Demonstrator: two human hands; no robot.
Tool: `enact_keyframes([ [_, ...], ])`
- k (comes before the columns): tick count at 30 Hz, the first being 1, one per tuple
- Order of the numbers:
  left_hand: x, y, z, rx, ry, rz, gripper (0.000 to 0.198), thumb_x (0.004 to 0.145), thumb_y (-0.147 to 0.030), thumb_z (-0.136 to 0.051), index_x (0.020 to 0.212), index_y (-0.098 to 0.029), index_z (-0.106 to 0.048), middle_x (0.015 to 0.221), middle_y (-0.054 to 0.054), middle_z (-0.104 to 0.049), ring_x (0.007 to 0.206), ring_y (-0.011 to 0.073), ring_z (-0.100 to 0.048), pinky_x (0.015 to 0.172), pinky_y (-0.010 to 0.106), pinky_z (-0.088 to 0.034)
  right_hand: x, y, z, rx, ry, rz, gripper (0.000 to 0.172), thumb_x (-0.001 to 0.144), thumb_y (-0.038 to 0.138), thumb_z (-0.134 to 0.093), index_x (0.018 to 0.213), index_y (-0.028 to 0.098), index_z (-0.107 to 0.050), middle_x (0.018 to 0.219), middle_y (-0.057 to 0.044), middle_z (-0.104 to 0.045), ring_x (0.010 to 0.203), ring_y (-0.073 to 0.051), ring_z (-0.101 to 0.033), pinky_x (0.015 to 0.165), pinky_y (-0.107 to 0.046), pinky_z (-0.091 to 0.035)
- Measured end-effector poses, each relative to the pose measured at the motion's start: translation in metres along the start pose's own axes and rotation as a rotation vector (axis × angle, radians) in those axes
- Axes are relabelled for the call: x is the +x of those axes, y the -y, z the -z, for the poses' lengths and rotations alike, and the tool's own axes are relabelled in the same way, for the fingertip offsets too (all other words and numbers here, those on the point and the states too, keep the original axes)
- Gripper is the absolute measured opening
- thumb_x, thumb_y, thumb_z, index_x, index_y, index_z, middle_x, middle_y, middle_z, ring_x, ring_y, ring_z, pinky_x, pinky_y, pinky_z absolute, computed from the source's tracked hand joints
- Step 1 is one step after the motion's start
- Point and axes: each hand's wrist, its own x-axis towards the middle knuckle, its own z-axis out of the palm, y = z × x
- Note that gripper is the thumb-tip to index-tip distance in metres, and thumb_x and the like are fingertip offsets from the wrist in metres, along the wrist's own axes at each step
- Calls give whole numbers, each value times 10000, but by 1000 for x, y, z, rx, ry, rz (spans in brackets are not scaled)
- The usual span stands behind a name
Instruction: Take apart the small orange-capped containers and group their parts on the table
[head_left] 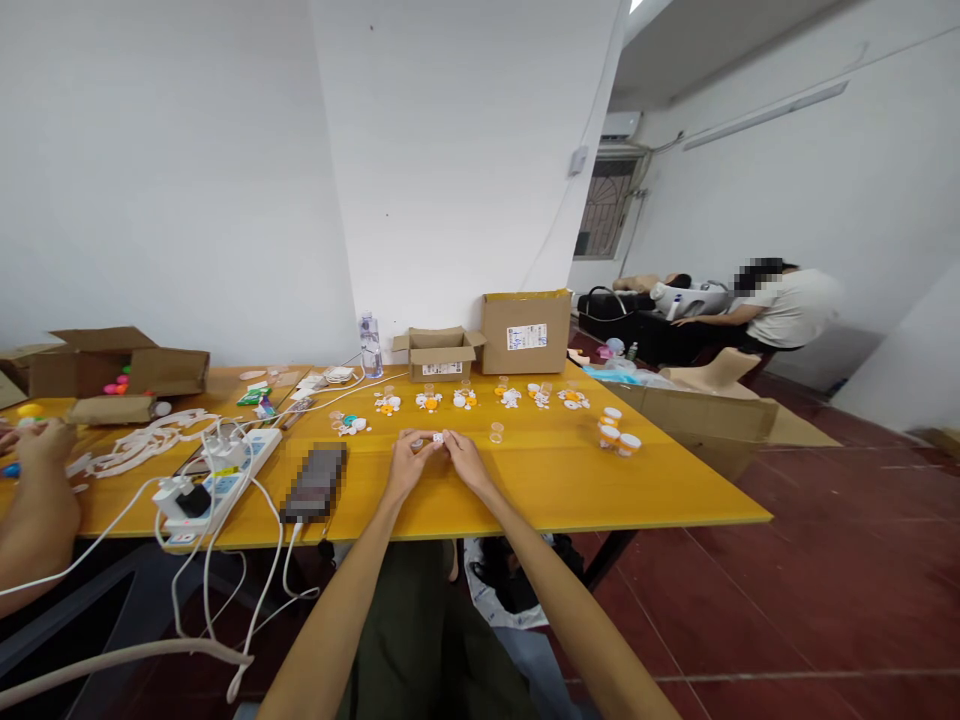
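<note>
Both of my hands meet over the yellow table, closed on a small white plastic part with tiny holes or marks. My left hand pinches it from the left, and another small pale piece shows by its fingers. From the right, my right hand grips it with the fingertips. A clear round cup stands just right of my right hand. Beyond the hands lies a row of small heaps of white and orange gear-like parts. Several orange jars with white lids are grouped at the right.
A phone and a power strip with tangled white cables lie left. Cardboard boxes and a water bottle stand along the wall. A co-worker's arm is at far left; another person sits back right.
</note>
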Motion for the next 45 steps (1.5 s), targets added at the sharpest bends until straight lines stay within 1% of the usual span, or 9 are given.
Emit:
enact_keyframes([
  [9, 0, -2, 1, 13, -1, 32, 131, 762, -301, -682, 843, -255, -775, 888, 37, -727, 899, 213, -630, 843, 352, -498, 1, -1, -2, 57, 10, -38, 446, 880, 553, -448, 551, 257, -503, 539, 16, -548, 544, -171, -495, 569, -284, -406],
  [14, -1, -3, -1, 173, -36, 10, 118, 796, -276, -658, 844, -273, -766, 862, 38, -739, 967, 247, -604, 936, 425, -422, 1, -1, 0, 84, -34, -56, 482, 861, 592, -460, 517, 255, -486, 497, 18, -528, 521, -174, -493, 540, -288, -409],
  [18, -1, -2, -2, 297, -42, -22, 134, 837, -271, -620, 865, -283, -750, 873, 49, -744, 1018, 281, -576, 909, 447, -384, 1, -2, 0, 98, -70, -65, 492, 856, 611, -449, 518, 255, -483, 478, 20, -517, 515, -173, -495, 529, -285, -410],
  [23, 1, -4, -8, 463, 45, -105, 129, 839, -216, -621, 845, -281, -733, 924, 69, -718, 1087, 310, -538, 900, 454, -360, 0, -1, -1, 151, -145, -101, 458, 852, 608, -437, 585, 246, -526, 544, 8, -567, 543, -169, -521, 535, -279, -432],
  [26, 3, -5, -12, 559, 101, -163, 170, 832, -153, -607, 832, -277, -722, 994, 88, -694, 1115, 315, -518, 929, 474, -354, -1, -1, 0, 167, -191, -128, 420, 838, 583, -462, 594, 245, -518, 574, 7, -570, 564, -165, -529, 554, -276, -442],
  [29, 6, -3, -15, 613, 132, -207, 177, 836, -150, -598, 834, -280, -717, 1042, 97, -675, 1149, 319, -496, 972, 491, -343, 0, -4, 2, 163, -221, -122, 381, 835, 549, -473, 617, 243, -534, 609, 2, -590, 590, -167, -542, 576, -278, -454],
  [34, 7, -2, -15, 609, 131, -200, 149, 853, -203, -595, 863, -289, -716, 1062, 96, -675, 1169, 325, -489, 981, 490, -345, 2, -9, 3, 162, -254, -101, 358, 836, 532, -469, 666, 237, -580, 603, 1, -592, 576, -169, -535, 548, -275, -449],
  [39, 5, -5, -11, 497, 117, -225, 195, 904, -248, -538, 961, -302, -717, 1019, 72, -703, 1098, 284, -523, 926, 420, -360, 1, -8, 3, 183, -237, -70, 311, 813, 496, -508, 709, 228, -627, 666, -23, -653, 632, -190, -592, 593, -295, -497],
  [45, 6, -8, -7, 448, 228, -170, 171, 891, -280, -558, 968, -274, -711, 934, 51, -726, 1070, 277, -512, 931, 415, -335, 0, -2, 2, 226, -197, -39, 230, 754, 436, -585, 717, 228, -674, 712, -33, -702, 737, -220, -655, 719, -348, -545],
])
